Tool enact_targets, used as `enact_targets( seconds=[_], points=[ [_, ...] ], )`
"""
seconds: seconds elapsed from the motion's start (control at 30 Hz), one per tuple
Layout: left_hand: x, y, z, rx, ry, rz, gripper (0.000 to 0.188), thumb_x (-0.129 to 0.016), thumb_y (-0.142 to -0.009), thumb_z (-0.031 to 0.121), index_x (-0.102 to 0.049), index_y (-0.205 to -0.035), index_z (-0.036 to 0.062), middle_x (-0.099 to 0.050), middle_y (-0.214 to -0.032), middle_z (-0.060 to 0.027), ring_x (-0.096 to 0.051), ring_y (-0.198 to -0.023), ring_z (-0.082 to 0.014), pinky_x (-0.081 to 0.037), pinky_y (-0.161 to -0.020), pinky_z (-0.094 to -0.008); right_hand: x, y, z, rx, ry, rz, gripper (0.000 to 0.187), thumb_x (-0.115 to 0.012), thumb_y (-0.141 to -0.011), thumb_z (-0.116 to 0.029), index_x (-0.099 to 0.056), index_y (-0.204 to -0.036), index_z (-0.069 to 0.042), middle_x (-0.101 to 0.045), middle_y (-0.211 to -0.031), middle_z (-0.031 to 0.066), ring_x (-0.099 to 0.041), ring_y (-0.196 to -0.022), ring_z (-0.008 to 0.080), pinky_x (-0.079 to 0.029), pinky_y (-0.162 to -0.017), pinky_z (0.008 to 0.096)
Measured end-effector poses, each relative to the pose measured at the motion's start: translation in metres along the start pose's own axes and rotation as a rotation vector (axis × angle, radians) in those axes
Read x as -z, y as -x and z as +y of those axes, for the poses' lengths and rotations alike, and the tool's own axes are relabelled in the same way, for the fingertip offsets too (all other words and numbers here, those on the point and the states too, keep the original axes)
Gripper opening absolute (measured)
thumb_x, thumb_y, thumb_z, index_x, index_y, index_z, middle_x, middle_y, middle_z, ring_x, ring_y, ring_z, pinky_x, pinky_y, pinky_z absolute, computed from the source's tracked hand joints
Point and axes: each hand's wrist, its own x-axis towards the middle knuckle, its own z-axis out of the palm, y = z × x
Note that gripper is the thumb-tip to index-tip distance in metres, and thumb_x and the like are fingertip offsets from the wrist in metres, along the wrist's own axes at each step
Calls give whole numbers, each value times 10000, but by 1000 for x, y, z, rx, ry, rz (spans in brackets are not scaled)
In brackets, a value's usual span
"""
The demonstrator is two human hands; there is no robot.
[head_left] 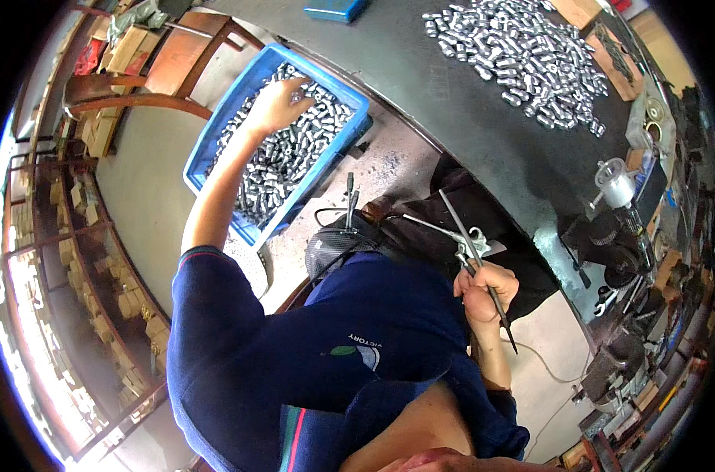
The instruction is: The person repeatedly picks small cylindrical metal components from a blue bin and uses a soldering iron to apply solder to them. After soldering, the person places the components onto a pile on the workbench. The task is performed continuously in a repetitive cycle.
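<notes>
My left hand (279,108) reaches into a blue plastic bin (201,151) full of small silver and dark metal cylinders (276,175). Its thumb and fingers curve round one of those cylinders at the top of the heap, though the grip is partly hidden. Close to my lap, my right hand (487,291) is closed round a long, slim, file-like tool (454,211). The grey end of that tool points up and away, and its dark pointed end sticks out below the hand. Just beyond the right hand's fingers are silvery metal pieces (475,240) whose kind I cannot make out.
A dark workbench (405,63) runs along the right, with a large pile of shiny metal cylinders (523,63) on it. A cylindrical grey metal device (615,182) and assorted tools crowd its right end. A wooden chair (176,59) stands beyond the bin; shelves (78,236) line the left.
</notes>
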Motion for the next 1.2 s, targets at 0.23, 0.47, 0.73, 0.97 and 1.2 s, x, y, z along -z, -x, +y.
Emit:
enact_targets(
  seconds=[0.23, 0.47, 0.73, 0.97, 1.2],
  points=[
    [-52, 92, -95, 404, -296, -260, 416, -664, -705, 285, -628, -1093, 140, -662, -917, -152, -641, -872, -305, -511, -768, -409, -9, -4, 1, -3, -50, -42, 247, -478, -640, 85, -284, -540, -30, -406, -482, 56, -436, -403, 121, -354, -385, 233],
    [-77, 86, -98, 470, -479, -236, 310, -637, -699, 251, -577, -934, 58, -647, -866, -194, -642, -828, -350, -514, -727, -442, -7, 0, -2, -6, -12, -47, 266, -498, -665, 75, -292, -537, -35, -414, -477, 61, -462, -412, 125, -355, -393, 235],
    [-40, 71, -51, 574, 496, 6, 267, -687, -665, 96, -527, -844, -22, -631, -763, -148, -653, -677, -204, -506, -573, -323, -11, 0, -4, -75, -26, -11, 250, -485, -662, 56, -293, -527, -31, -414, -477, 59, -431, -407, 125, -361, -391, 241],
    [-16, 39, 82, 140, 1316, -106, 279, -658, -752, -76, -437, -874, 44, -627, -832, -148, -656, -796, -242, -526, -740, -318, -8, -3, -1, -5, 76, -32, 268, -504, -590, 80, -263, -550, -31, -305, -479, 48, -299, -419, 114, -233, -407, 258],
    [-50, 52, 163, 44, 1740, -613, 403, -654, -749, -81, -516, -1110, 32, -630, -972, -184, -645, -890, -268, -530, -766, -316, -5, -8, -6, 27, 77, -45, 303, -483, -618, 129, -248, -528, -39, -336, -466, 31, -331, -378, 116, -299, -378, 245]
  ],
)
